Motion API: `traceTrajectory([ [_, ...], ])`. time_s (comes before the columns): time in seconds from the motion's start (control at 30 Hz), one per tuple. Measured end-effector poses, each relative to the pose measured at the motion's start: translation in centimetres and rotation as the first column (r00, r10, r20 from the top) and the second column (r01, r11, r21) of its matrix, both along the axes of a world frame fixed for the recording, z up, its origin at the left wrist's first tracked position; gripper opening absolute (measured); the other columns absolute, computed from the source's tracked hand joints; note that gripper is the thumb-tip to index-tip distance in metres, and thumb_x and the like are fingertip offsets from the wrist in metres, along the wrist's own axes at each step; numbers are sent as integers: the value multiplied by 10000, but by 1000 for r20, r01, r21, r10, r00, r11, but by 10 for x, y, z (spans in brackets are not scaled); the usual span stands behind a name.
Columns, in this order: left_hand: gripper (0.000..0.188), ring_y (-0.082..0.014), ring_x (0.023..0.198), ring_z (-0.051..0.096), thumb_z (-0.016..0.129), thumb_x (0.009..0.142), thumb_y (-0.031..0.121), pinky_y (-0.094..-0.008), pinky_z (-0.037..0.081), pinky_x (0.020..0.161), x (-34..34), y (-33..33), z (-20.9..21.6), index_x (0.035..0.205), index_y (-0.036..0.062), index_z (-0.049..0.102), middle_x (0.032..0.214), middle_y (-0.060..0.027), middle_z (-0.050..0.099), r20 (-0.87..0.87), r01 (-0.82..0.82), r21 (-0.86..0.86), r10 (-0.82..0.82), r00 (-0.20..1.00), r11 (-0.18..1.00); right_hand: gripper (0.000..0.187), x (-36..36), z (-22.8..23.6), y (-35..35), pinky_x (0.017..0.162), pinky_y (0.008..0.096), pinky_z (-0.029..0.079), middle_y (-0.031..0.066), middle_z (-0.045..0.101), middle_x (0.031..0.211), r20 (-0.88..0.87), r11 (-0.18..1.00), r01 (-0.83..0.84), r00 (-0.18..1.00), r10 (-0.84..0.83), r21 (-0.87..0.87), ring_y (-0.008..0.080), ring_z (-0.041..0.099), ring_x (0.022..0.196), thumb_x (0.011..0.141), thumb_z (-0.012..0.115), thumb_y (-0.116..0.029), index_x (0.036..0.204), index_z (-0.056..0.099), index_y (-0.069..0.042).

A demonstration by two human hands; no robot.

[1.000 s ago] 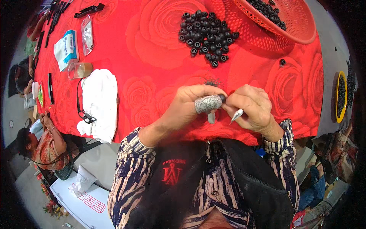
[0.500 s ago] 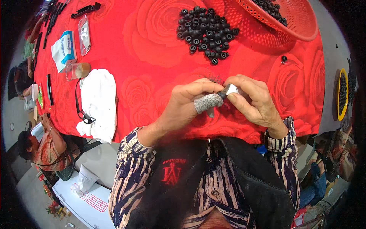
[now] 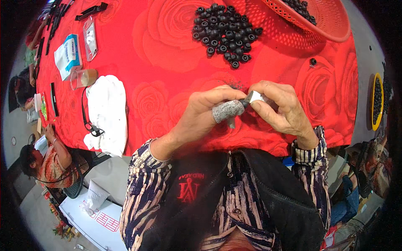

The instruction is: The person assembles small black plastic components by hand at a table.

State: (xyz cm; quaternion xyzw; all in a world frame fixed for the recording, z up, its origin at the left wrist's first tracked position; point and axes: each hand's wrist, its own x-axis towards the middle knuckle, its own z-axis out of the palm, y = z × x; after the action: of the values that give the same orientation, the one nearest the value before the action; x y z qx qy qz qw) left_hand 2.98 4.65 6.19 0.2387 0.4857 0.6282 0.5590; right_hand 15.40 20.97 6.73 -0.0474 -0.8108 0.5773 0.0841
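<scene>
My left hand [image 3: 196, 109] pinches a small black part [image 3: 244, 101], mostly hidden by the fingertips. A speckled grey finger cover [image 3: 227, 111] wraps one of its fingers. My right hand [image 3: 285, 108] is closed on a small blade [image 3: 250, 97] with a white wrapping [image 3: 256, 98], its metal edge against the black part. Both hands meet above the red cloth near the table's front edge. Dark crumbs lie on the cloth just beyond them. Farther off is a pile of round black parts [image 3: 228, 35], with hollow ends showing on many.
A red plastic basket [image 3: 341, 26] with more black parts stands at far right; one loose black part [image 3: 313, 62] lies below it. On the left are a white cloth [image 3: 109, 111], a cup of brown liquid [image 3: 88, 78] and a tissue pack [image 3: 69, 56]. A person [image 3: 56, 159] sits at left.
The blade in my right hand has tilted slightly against the black part, and the right fingers have shifted a little. My left hand keeps nearly the same hold.
</scene>
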Motion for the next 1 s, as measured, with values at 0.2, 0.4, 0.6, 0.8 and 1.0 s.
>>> traceTrajectory([
  [0.2,197,-93,663,557,545,865,78,-215,469,579,1,0,2,1029,-24,586,860,-46,548,85,10,-18,-8,996,1000,129,-1,-2,4,470,285,380,96,528,656,-3,998,-57,998,57,19,178,521,530,782,568,-78,864,554,20],
  [0.4,199,-98,649,560,543,866,82,-214,460,577,0,1,-5,1027,-28,586,851,-46,557,128,87,-36,-82,988,996,117,0,-3,6,461,302,368,98,511,622,-11,996,-85,996,85,20,196,504,507,780,565,-89,834,556,14],
  [0.6,198,-101,642,559,550,865,101,-221,456,577,3,0,-5,1014,-20,597,828,-42,577,235,81,-72,-62,970,994,122,0,-8,9,473,330,377,112,509,617,-21,993,-114,993,115,27,243,512,516,783,564,-104,820,550,10],
  [0.8,209,-107,629,560,561,859,122,-225,461,577,7,-1,-2,1007,-18,607,803,-46,588,291,25,-144,18,957,989,135,0,-8,9,489,343,383,119,506,629,-38,989,-143,989,144,29,263,523,541,785,558,-111,821,537,17],
  [1.0,207,-115,625,567,560,855,106,-231,470,568,7,-3,-8,1008,-27,600,796,-60,593,402,12,-122,39,915,992,106,1,-9,9,484,352,397,115,510,619,-48,965,-255,965,258,63,277,536,544,762,574,-87,797,544,8],
])
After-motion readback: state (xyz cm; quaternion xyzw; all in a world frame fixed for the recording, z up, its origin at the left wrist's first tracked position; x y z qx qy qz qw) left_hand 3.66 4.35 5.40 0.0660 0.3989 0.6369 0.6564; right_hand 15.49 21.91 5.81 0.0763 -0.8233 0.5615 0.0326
